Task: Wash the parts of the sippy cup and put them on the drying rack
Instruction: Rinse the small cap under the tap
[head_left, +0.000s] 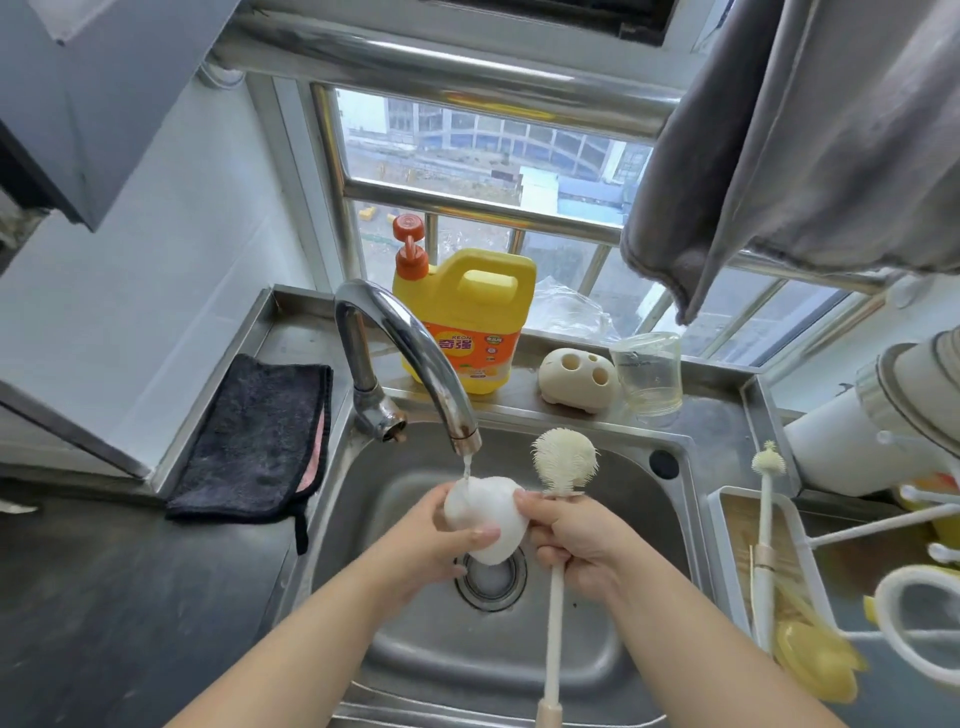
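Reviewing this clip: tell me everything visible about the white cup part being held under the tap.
The white cup part is a rounded, opaque, smooth piece, plastic or silicone by its look. It is held over the sink's drain, directly under the faucet, whose thin stream lands on its top. The left hand grips it from the left, thumb across its front; the right hand, also holding a bottle brush, touches its right edge. Its opening is hidden.

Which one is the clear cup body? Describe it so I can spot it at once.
Find the steel ledge behind the sink, under the window. Right of the yellow detergent jug and the cream holder with round holes stands the clear cup: the only see-through item there.
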